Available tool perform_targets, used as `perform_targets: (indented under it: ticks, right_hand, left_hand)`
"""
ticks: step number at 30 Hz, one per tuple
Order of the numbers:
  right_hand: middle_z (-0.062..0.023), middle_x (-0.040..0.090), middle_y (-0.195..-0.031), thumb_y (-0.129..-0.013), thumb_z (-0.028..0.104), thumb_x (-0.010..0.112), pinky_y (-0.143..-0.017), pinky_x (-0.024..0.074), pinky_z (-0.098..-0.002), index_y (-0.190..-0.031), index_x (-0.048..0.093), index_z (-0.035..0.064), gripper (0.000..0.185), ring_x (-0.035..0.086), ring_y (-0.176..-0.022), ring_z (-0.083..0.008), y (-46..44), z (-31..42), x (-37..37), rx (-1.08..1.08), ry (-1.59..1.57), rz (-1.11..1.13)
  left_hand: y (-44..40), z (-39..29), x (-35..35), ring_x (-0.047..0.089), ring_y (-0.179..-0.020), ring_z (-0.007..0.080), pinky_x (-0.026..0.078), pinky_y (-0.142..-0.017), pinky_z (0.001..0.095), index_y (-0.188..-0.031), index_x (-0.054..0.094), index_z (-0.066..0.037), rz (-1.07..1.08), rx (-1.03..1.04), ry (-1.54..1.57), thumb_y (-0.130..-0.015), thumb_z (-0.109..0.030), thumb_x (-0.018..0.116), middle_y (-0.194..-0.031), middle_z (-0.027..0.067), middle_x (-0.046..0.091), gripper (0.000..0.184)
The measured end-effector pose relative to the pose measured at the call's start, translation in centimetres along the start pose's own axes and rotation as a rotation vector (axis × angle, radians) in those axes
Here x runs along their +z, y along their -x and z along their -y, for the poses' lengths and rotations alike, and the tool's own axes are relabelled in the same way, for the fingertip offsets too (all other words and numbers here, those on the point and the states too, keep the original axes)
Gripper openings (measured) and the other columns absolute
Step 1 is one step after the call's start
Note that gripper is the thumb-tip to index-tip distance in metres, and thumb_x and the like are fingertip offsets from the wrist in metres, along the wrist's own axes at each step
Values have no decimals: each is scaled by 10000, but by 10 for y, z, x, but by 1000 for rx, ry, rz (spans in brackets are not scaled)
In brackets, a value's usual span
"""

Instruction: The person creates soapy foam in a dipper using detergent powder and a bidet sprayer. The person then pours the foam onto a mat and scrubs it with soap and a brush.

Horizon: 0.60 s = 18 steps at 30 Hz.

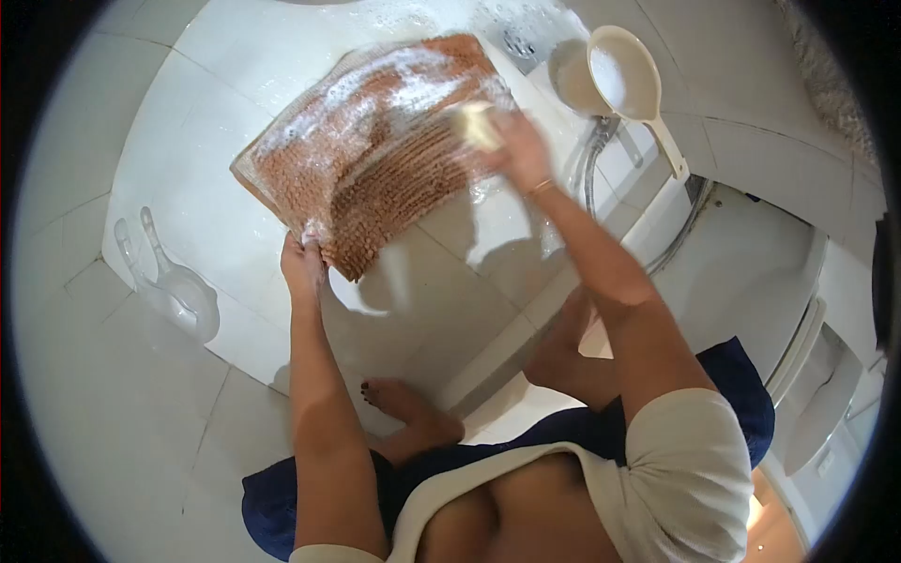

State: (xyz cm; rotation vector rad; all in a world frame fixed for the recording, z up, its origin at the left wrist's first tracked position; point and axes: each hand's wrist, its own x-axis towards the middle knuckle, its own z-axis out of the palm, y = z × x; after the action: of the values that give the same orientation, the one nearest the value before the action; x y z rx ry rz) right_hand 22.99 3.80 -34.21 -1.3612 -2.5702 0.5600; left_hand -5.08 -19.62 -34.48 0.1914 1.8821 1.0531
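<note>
Pinching the soapy brown mat [385,155] — left hand [304,267]; clutching a yellowish object [479,127] — right hand [519,155].

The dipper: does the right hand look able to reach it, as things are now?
Probably yes. The dipper is near the right hand, and nothing visible blocks the way. But that hand holds a pale object, so it may need to release this before grasping.
</note>
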Motion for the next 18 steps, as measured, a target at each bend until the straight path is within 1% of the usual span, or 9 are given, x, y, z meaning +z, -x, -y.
perform_targets:
  ticks: [3,5,6,7,9,13,15,17,18]
  right_hand:
    - [-175,535,-928,-724,234,723,-652,469,-409,-1213,486,51,573,553,-807,-337,0,-8,-41,68,78,-48]
    - [-184,537,-978,-734,317,714,-658,463,-410,-1216,487,62,591,560,-826,-347,-1,30,-14,291,30,-156]
    - [-173,565,-984,-733,411,690,-691,471,-395,-1169,523,80,572,570,-868,-341,-2,57,4,302,-349,50]
    - [-145,601,-945,-725,451,671,-719,479,-385,-1076,574,92,511,578,-905,-306,9,106,25,54,-130,119]
    - [-124,592,-891,-780,171,520,-708,488,-410,-944,596,99,195,579,-897,-280,8,208,26,-123,-236,552]
    - [-105,606,-907,-791,241,576,-767,471,-390,-894,629,94,187,582,-867,-267,-43,131,13,-516,-12,158]
    - [-152,577,-861,-771,270,648,-717,466,-395,-1072,567,89,360,561,-828,-290,-66,52,-10,-159,57,22]
    - [-189,554,-892,-780,299,663,-708,460,-411,-1150,538,75,450,546,-838,-307,-79,21,-45,205,64,-55]
    - [-189,550,-911,-783,323,654,-716,458,-414,-1131,545,68,446,546,-837,-308,-81,37,-46,224,71,-40]
  left_hand:
    - [-3,2,8,545,-575,116,437,-519,251,-1001,540,-30,-116,39,-206,-910,-116,494,-750,48,588,133]
    - [-5,-1,3,582,-692,131,457,-605,259,-1069,541,-24,-104,24,-318,-908,-127,503,-787,70,615,195]
    - [-4,-8,4,590,-754,131,458,-638,255,-1102,535,-23,-94,50,-429,-907,-141,512,-814,87,627,229]
    - [-3,-16,4,598,-817,132,460,-672,252,-1134,530,-21,-81,71,-547,-906,-154,521,-842,104,638,264]
    - [1,-21,4,606,-867,147,465,-689,244,-1159,519,-14,-43,-39,-472,-916,-137,501,-901,118,645,273]
    - [-16,14,-7,606,-772,157,480,-609,251,-1147,516,2,35,-66,43,-926,-53,434,-926,86,631,242]
    - [-17,19,-9,515,-501,91,420,-416,222,-1129,529,-26,83,12,87,-913,-37,449,-735,48,603,231]
    - [-12,1,-4,505,-492,94,426,-415,224,-1089,547,-23,36,9,-69,-907,-51,468,-717,44,593,201]
    - [-14,-7,-1,505,-491,95,436,-417,229,-1083,548,-22,45,-7,-98,-904,-61,475,-713,47,592,197]
